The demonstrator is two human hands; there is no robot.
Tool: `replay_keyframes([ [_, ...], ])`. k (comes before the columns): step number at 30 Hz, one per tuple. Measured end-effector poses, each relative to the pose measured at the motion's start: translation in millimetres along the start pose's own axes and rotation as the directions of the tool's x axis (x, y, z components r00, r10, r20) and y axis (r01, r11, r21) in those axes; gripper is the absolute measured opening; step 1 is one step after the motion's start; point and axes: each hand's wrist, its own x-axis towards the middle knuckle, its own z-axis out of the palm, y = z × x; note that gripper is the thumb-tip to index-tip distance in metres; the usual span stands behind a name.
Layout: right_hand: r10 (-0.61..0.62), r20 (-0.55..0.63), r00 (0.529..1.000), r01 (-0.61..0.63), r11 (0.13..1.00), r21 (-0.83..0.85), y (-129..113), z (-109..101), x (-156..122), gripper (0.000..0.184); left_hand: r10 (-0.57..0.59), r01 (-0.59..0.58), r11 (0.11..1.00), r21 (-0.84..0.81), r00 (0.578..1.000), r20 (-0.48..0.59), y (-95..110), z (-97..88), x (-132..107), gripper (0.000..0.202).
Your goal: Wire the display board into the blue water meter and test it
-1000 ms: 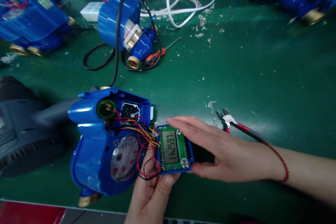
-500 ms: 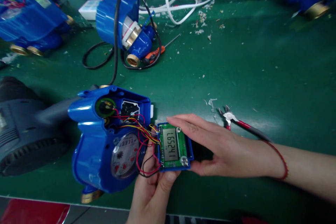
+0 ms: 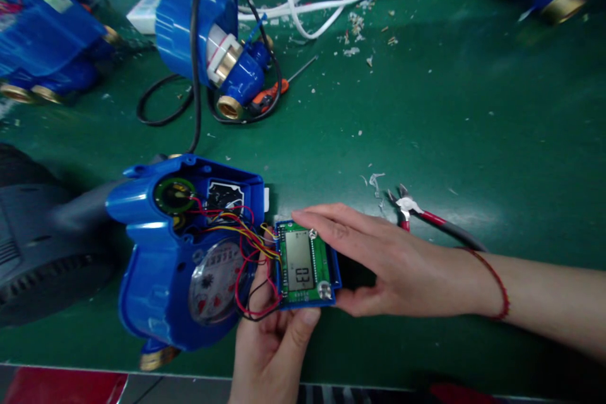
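One green worktop [image 3: 473, 139] (white scraps [image 3: 351, 51] about) beneath the open blue meter [image 3: 151, 278].

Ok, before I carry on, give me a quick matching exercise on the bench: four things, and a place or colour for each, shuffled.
Things:
1. Display board
2. Cutters
3. Screwdriver
4. White cable

Places and colours:
A. Orange handle, beside a blue meter
B. Looped near the top of the view
C. Held by the left hand and right hand
D. Partly hidden by the right arm, red on the handles

Pairs: 1-C, 2-D, 3-A, 4-B
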Motion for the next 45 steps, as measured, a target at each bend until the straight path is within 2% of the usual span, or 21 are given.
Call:
replay_keyframes([
  [4,0.01,-0.002,1.0,-0.01,1.0,0.017,-1.0,0.1,0.7,0.073,0.026,-0.024,0.999,0.048,0.998,-0.048,-0.4,3.5,-0.1,0.061],
  [9,0.004,0.009,1.0,-0.005,1.0,0.009,-2.6,-0.9,1.8,0.071,0.065,-0.067,0.996,0.051,0.997,0.047,3.1,-0.9,-0.2,0.057],
  [11,0.005,0.003,1.0,-0.006,1.0,0.004,-3.5,-0.6,1.9,0.071,0.077,-0.081,0.992,0.093,0.996,0.047,3.1,-1.3,-1.0,0.057],
  [16,-0.003,-0.007,1.0,0.003,0.999,-0.031,-4.0,1.5,1.4,0.071,0.112,-0.085,0.984,0.159,0.979,-0.17,-1.4,9.4,-4.6,0.059],
  [17,-0.004,-0.004,1.0,0.004,0.999,-0.036,-3.6,1.8,1.4,0.071,0.114,-0.086,0.984,0.155,0.976,-0.184,-1.7,10.5,-4.9,0.059],
  [18,-0.002,-0.003,1.0,0.002,0.999,-0.035,-3.1,1.9,1.4,0.071,0.113,-0.087,0.984,0.154,0.978,-0.173,-1.6,10.2,-4.8,0.059],
  [20,-0.005,-0.01,1.0,0.004,1.0,-0.016,-2.0,1.6,1.3,0.072,0.109,-0.093,0.98,0.176,0.991,-0.084,-0.2,6.1,-3.7,0.059],
  [23,-0.007,-0.017,1.0,0.007,1.0,0.005,-0.6,0.9,0.9,0.072,0.102,-0.105,0.962,0.25,0.994,0.025,1.9,-4.2,-2.2,0.071],
  [26,-0.002,-0.012,1.0,0.002,1.0,0.009,0.1,1.0,0.3,0.072,0.08,-0.079,0.953,0.293,0.997,0.006,1.6,-11.1,-2.9,0.091],
  [28,-0.006,-0.016,1.0,0.007,1.0,0.014,0.2,1.6,0.2,0.072,0.068,-0.061,0.952,0.301,0.998,-0.012,0.5,-12.8,-4.5,0.097],
  [35,0.012,-0.012,1.0,-0.012,1.0,0.018,-0.9,1.6,0.2,0.073,0.068,-0.065,0.964,0.259,0.998,-0.002,0.8,-12.1,-5.2,0.082],
  [39,0.0,-0.016,1.0,-0.001,1.0,-0.007,-1.7,1.7,0.6,0.074,0.107,-0.111,0.97,0.217,0.994,0.027,3.3,-6.1,-0.1,0.067],
  [45,-0.026,-0.064,0.998,0.02,0.996,-0.089,-5.9,8.5,1.6,0.072,0.232,-0.205,0.934,0.293,0.971,-0.06,2.7,9.6,0.6,0.06],
])
